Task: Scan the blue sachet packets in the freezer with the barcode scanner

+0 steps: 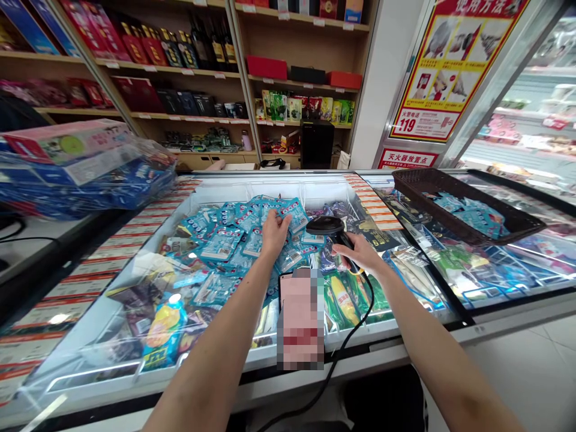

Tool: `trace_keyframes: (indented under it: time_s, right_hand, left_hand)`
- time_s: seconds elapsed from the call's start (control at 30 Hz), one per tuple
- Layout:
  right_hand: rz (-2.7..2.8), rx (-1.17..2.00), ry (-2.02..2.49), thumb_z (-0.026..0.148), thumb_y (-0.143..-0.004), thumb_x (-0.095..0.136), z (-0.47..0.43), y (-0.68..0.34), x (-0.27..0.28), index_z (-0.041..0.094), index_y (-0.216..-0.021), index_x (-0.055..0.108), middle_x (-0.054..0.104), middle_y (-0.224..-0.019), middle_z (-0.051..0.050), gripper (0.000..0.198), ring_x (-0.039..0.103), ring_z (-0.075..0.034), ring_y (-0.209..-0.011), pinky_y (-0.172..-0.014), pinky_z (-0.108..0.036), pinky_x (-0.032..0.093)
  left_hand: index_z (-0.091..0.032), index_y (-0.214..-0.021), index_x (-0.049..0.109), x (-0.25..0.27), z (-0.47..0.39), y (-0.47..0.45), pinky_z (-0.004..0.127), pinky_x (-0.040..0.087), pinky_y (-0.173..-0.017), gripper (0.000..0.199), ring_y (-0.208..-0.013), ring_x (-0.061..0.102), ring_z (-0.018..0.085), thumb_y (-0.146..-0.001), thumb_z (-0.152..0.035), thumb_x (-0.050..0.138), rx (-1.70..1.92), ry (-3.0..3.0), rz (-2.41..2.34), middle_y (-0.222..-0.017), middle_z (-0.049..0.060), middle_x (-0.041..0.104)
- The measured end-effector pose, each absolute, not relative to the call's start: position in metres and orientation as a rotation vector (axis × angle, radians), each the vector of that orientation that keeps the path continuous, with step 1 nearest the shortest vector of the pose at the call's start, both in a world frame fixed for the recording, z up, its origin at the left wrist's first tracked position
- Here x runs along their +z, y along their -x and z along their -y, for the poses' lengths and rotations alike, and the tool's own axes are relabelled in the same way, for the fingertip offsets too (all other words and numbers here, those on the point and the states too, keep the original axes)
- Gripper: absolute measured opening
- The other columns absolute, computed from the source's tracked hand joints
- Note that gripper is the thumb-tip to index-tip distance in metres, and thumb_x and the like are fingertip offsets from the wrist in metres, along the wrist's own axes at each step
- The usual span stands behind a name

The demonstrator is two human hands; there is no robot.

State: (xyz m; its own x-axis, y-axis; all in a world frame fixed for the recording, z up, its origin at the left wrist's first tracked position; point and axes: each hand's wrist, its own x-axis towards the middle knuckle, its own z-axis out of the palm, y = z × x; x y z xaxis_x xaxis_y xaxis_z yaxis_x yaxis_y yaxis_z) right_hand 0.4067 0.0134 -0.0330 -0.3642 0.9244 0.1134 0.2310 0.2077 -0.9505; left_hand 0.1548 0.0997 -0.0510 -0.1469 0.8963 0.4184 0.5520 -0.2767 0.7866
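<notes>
My left hand [274, 233] pinches the edge of a light blue packet [294, 214] above a heap of similar packets [220, 243] on the glass top of a chest freezer. My right hand [360, 252] is wrapped round the handle of a black barcode scanner [324, 225], whose head points left toward the packets. From the scanner a black cable [355, 329] loops down past the freezer's front edge. Between my forearms lies a phone [300, 318] with its screen blurred out.
A brown basket [468, 231] with several blue packets stands on the glass at right. Plastic-wrapped boxes [85, 168] are stacked at left. Frozen goods show under the glass, among them a yellow and blue bag [164, 330]. Shelves [180, 66] with bottles and boxes line the back.
</notes>
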Motion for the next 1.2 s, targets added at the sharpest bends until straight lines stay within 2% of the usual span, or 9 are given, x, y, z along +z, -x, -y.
trace_keyframes:
  time_s: [0.17, 0.33, 0.5, 0.63, 0.7, 0.8, 0.97, 1.1, 1.2]
  right_hand:
    - [1.631, 1.267, 1.061, 0.05, -0.082, 0.062, -0.015, -0.405, -0.034, 0.017, -0.087, 0.055, 0.07, -0.073, -0.004, 0.035, 0.054, -0.012, -0.04, -0.041, -0.025, 0.043]
    - [1.349, 1.391, 1.031, 0.049, -0.078, 0.066, -0.019, -0.402, -0.04, 0.02, -0.105, 0.049, 0.072, -0.09, -0.008, 0.043, 0.066, -0.018, -0.053, -0.04, -0.027, 0.048]
    - [1.082, 1.4, 1.058, 0.048, -0.075, 0.068, -0.024, -0.396, -0.047, 0.019, -0.103, 0.052, 0.071, -0.087, -0.009, 0.043, 0.069, -0.022, -0.061, -0.053, -0.036, 0.057]
    - [1.032, 1.212, 1.152, 0.047, -0.073, 0.067, -0.028, -0.386, -0.052, 0.017, -0.088, 0.058, 0.067, -0.076, -0.005, 0.034, 0.066, -0.019, -0.061, -0.056, -0.033, 0.055]
    - [1.113, 1.003, 1.351, 0.052, -0.074, 0.062, -0.03, -0.38, -0.053, 0.018, -0.076, 0.058, 0.061, -0.063, -0.002, 0.034, 0.062, -0.019, -0.058, -0.052, -0.029, 0.05]
    - [1.268, 0.649, 1.649, 0.06, -0.077, 0.053, -0.034, -0.369, -0.054, 0.018, -0.068, 0.059, 0.062, -0.063, -0.005, 0.044, 0.061, -0.021, -0.063, -0.052, -0.027, 0.042]
    - [1.341, 0.431, 1.906, 0.062, -0.084, 0.044, -0.032, -0.359, -0.049, 0.015, -0.077, 0.066, 0.07, -0.08, -0.014, 0.052, 0.066, -0.026, -0.079, -0.062, -0.029, 0.042]
    - [1.422, 0.372, 2.05, 0.061, -0.089, 0.039, -0.026, -0.356, -0.042, 0.011, -0.084, 0.069, 0.07, -0.09, -0.022, 0.058, 0.066, -0.03, -0.093, -0.072, -0.031, 0.045]
    - [1.46, 0.33, 2.115, 0.063, -0.09, 0.036, -0.02, -0.355, -0.036, 0.009, -0.088, 0.069, 0.069, -0.098, -0.025, 0.063, 0.065, -0.031, -0.099, -0.079, -0.034, 0.046]
  left_hand:
    - [-0.01, -0.118, 0.05, -0.048, -0.106, -0.153, 0.026, 0.033, -0.061, 0.043, -0.056, 0.04, 0.012, -0.087, -0.039, 0.053, 1.346, -1.787, -1.675, -0.056, -0.007, 0.038]
    - [-0.006, -0.131, 0.046, -0.031, -0.102, -0.152, 0.028, 0.039, -0.065, 0.053, -0.063, 0.05, 0.017, -0.088, -0.036, 0.05, 1.189, -1.896, -1.77, -0.061, -0.002, 0.047]
    - [-0.004, -0.139, 0.038, -0.014, -0.09, -0.154, 0.036, 0.046, -0.081, 0.057, -0.087, 0.061, 0.025, -0.089, -0.029, 0.048, 1.007, -2.076, -1.922, -0.09, 0.012, 0.064]
    - [-0.003, -0.14, 0.037, -0.012, -0.085, -0.155, 0.039, 0.045, -0.092, 0.056, -0.109, 0.057, 0.03, -0.089, -0.024, 0.046, 0.979, -2.172, -1.995, -0.123, 0.022, 0.055]
    - [-0.005, -0.137, 0.041, -0.013, -0.084, -0.154, 0.038, 0.047, -0.092, 0.052, -0.111, 0.058, 0.03, -0.089, -0.022, 0.046, 0.958, -2.196, -2.025, -0.129, 0.022, 0.051]
    - [-0.008, -0.13, 0.05, -0.015, -0.083, -0.152, 0.037, 0.048, -0.093, 0.043, -0.116, 0.056, 0.029, -0.089, -0.019, 0.045, 0.878, -2.287, -2.027, -0.142, 0.02, 0.04]
    - [-0.011, -0.127, 0.055, -0.016, -0.074, -0.15, 0.038, 0.044, -0.102, 0.04, -0.134, 0.04, 0.03, -0.089, -0.014, 0.042, 0.756, -2.509, -1.931, -0.15, 0.016, 0.034]
    - [-0.016, -0.123, 0.059, -0.013, -0.063, -0.148, 0.04, 0.048, -0.096, 0.038, -0.141, 0.026, 0.032, -0.089, -0.015, 0.042, 0.722, -2.608, -1.936, -0.153, 0.01, 0.032]
    - [-0.019, -0.12, 0.062, -0.01, -0.056, -0.144, 0.04, 0.05, -0.09, 0.037, -0.141, 0.024, 0.034, -0.087, -0.017, 0.046, 0.763, -2.628, -1.935, -0.153, 0.01, 0.031]
